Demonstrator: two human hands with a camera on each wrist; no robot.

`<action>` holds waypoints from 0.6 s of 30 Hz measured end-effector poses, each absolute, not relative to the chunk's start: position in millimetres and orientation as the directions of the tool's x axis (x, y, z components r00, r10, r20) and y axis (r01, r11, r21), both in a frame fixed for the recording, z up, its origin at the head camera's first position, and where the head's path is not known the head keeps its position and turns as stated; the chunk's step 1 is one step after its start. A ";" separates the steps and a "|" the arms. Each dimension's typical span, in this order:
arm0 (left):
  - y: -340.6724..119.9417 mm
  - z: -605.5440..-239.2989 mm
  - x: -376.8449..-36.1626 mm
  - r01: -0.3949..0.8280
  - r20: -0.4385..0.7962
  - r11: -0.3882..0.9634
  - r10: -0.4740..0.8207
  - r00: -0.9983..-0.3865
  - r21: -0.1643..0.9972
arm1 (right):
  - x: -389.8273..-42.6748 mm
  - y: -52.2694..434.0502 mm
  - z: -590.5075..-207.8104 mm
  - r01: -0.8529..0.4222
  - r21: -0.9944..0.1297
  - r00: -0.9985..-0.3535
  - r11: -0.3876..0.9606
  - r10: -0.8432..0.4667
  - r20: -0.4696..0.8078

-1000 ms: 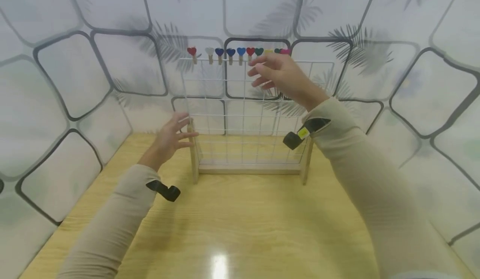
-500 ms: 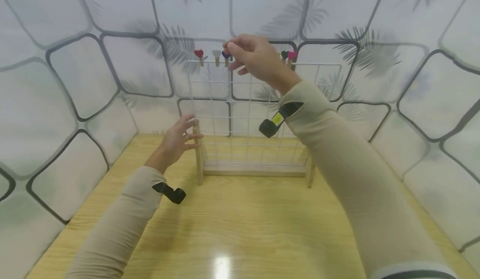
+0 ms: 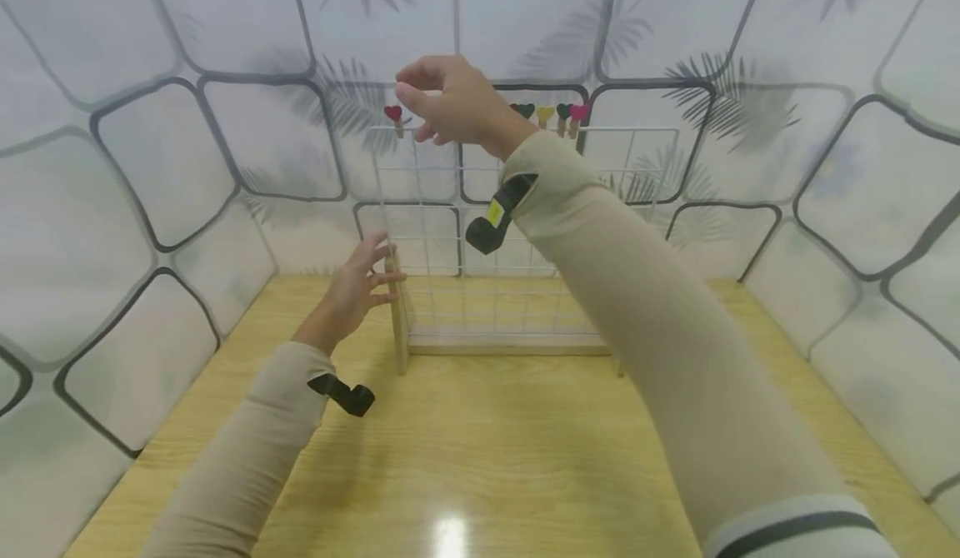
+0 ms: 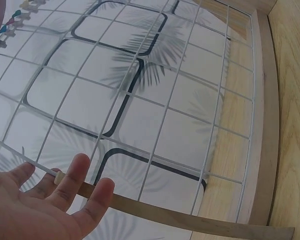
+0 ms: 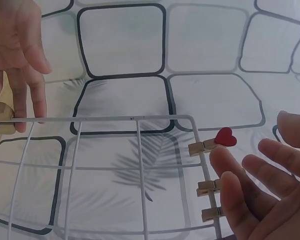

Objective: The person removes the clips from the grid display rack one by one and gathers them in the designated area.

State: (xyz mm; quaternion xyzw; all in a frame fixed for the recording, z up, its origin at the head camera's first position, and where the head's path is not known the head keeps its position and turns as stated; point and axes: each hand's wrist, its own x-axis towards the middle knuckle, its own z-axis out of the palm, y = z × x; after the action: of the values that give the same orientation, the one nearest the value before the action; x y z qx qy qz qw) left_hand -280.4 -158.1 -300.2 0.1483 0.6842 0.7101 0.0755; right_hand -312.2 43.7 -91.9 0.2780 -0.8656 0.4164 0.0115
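Observation:
A white wire grid [image 3: 495, 293] stands upright in a wooden stand [image 3: 502, 348]. Heart-topped clothespins are clipped along its top wire. At the left end sits one with a red heart [image 3: 393, 114]. My right hand [image 3: 457, 100] is raised beside it, thumb and fingers loosely bent and apart, holding nothing. In the right wrist view a fingertip comes right at the red heart [image 5: 225, 137], and the two clothespins below are partly hidden by the hand. My left hand [image 3: 348, 287] rests with spread fingers at the grid's left edge, against the wooden post [image 4: 155, 212].
Clothespins with green, yellow [image 3: 544, 115] and pink [image 3: 578, 112] hearts sit farther right on the top wire; my right hand hides several between. The stand is on a wood-grain table [image 3: 420, 441]. Patterned cloth walls [image 3: 247, 133] surround it at the back and sides.
My right hand has moved left along the top wire, from the right-hand clothespins to the red heart at the left end. The left hand stays at the post.

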 end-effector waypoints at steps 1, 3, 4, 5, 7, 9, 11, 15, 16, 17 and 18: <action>-157.8 -300.5 -280.4 0.096 0.108 -0.052 0.308 -0.945 0.994 | -312.6 41.3 -91.4 -0.483 -0.709 -0.850 0.513 -0.470 0.240; -156.9 -301.2 -280.9 0.098 0.108 -0.051 0.301 -0.948 0.994 | -313.4 36.9 -90.6 -0.473 -0.693 -0.858 0.545 -0.464 0.221; -156.5 -300.9 -281.1 0.097 0.109 -0.054 0.297 -0.948 0.994 | -314.0 34.6 -90.0 -0.465 -0.684 -0.864 0.562 -0.456 0.213; -156.0 -300.8 -281.3 0.098 0.111 -0.058 0.294 -0.949 0.993 | -314.6 32.5 -89.5 -0.458 -0.677 -0.870 0.577 -0.447 0.208; -154.6 -300.6 -281.3 0.102 0.115 -0.057 0.287 -0.951 0.993 | -315.8 27.8 -89.8 -0.446 -0.660 -0.882 0.605 -0.425 0.205; -153.8 -301.5 -280.2 0.102 0.112 -0.049 0.283 -0.953 0.994 | -316.6 22.8 -92.0 -0.435 -0.638 -0.892 0.635 -0.402 0.207; -153.5 -302.8 -278.3 0.098 0.103 -0.030 0.278 -0.955 0.995 | -316.6 18.0 -95.4 -0.430 -0.611 -0.898 0.664 -0.385 0.214; -154.2 -304.0 -275.8 0.095 0.095 -0.013 0.274 -0.957 0.995 | -316.5 10.5 -101.3 -0.408 -0.583 -0.911 0.702 -0.348 0.219; -154.3 -303.5 -276.2 0.099 0.100 -0.017 0.272 -0.957 0.995 | -316.6 9.1 -101.7 -0.404 -0.579 -0.914 0.708 -0.335 0.228; -154.3 -302.8 -277.1 0.105 0.106 -0.019 0.271 -0.957 0.994 | -316.8 8.0 -101.5 -0.395 -0.581 -0.918 0.712 -0.320 0.233; -154.1 -301.7 -277.9 0.110 0.111 -0.022 0.272 -0.956 0.994 | -317.2 7.0 -101.4 -0.392 -0.587 -0.920 0.708 -0.307 0.244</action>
State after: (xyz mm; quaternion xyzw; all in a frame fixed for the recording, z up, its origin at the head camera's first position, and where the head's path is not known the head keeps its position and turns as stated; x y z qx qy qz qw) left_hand -277.9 -154.1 -301.7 0.1368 0.6971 0.7015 0.0577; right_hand -317.2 7.0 -101.4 0.1898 -0.9219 0.3316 0.0640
